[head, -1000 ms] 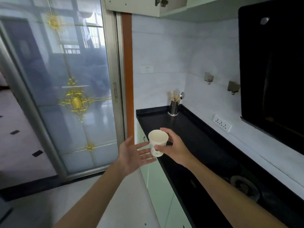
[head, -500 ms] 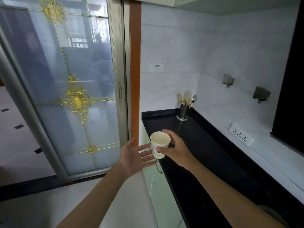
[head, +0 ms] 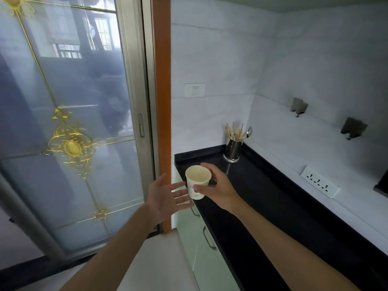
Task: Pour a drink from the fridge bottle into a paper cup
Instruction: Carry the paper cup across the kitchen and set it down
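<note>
A white paper cup (head: 197, 181) with a faint printed pattern is upright and looks empty inside. My right hand (head: 218, 189) grips it from the right side, over the left end of the black countertop (head: 262, 202). My left hand (head: 165, 196) is open, palm up, fingers spread, just left of the cup and slightly below it, with the fingertips close to its base. No fridge and no bottle are in view.
A steel holder with chopsticks and a spoon (head: 233, 148) stands at the counter's back corner. A wall socket strip (head: 320, 184) sits right of it. A frosted glass sliding door (head: 69, 133) with gold ornament fills the left. Pale cabinet doors (head: 201, 244) lie under the counter.
The view has swung left along the counter, so the dark hood at right has left the frame. Both hands and the cup keep nearly the same pose.
</note>
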### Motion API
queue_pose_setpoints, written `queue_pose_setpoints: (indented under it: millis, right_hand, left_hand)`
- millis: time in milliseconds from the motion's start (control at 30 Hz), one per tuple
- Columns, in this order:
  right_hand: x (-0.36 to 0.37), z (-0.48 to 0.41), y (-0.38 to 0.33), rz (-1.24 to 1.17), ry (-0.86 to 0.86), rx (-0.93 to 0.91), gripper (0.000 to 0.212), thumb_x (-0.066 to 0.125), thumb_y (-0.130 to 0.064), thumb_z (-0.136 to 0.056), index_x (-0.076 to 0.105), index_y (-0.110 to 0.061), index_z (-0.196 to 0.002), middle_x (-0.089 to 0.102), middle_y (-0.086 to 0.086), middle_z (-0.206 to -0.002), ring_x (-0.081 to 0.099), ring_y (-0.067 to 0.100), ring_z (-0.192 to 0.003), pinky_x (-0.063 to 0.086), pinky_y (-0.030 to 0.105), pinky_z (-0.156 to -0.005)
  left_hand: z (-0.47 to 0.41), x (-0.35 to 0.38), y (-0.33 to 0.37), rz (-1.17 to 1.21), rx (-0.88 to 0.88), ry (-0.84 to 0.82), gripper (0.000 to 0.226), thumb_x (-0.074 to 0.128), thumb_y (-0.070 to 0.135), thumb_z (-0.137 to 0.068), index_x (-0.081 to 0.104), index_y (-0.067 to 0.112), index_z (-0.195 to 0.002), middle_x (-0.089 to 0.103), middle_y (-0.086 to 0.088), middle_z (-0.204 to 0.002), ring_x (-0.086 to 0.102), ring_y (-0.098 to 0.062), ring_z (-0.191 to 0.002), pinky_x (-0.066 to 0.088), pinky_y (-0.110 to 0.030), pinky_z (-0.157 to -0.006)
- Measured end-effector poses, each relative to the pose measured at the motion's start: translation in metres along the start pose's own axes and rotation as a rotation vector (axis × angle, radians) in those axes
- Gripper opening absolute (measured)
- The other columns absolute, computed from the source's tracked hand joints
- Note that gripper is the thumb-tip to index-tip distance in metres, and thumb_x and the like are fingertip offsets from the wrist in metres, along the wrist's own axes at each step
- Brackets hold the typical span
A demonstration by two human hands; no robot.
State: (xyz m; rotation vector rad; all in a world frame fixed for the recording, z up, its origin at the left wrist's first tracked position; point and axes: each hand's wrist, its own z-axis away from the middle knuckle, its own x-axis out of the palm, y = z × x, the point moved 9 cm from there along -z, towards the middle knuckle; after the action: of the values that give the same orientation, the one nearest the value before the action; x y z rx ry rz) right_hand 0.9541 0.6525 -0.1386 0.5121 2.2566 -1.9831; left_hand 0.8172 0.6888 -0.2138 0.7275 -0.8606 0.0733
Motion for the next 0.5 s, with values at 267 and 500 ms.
queue_pose_setpoints:
  millis: [267,500]
  right_hand:
    - [0.01,-0.051,0.004,0.038,0.033,-0.011,0.071,0.085,-0.013,-0.075,0.048,-0.026,-0.134,0.055,-0.009,-0.12,0.054,0.013,-0.116,0.055,0.023,-0.09]
    - [0.011,-0.096,0.022,0.028,0.029,-0.02,0.07,0.086,-0.014,-0.074,0.048,-0.032,-0.131,0.056,-0.01,-0.12,0.055,0.015,-0.116,0.056,0.032,-0.094]
  left_hand:
    - [-0.033,-0.014,0.042,-0.016,-0.013,-0.03,0.08,0.043,0.059,-0.092,0.038,0.001,-0.148,0.053,-0.027,-0.142,0.053,-0.05,-0.127,0.043,-0.063,-0.104]
    - [-0.063,-0.02,0.068,-0.016,-0.008,-0.022,0.079,0.041,0.059,-0.094,0.038,0.001,-0.148,0.052,-0.027,-0.142,0.052,-0.05,-0.127,0.045,-0.062,-0.099]
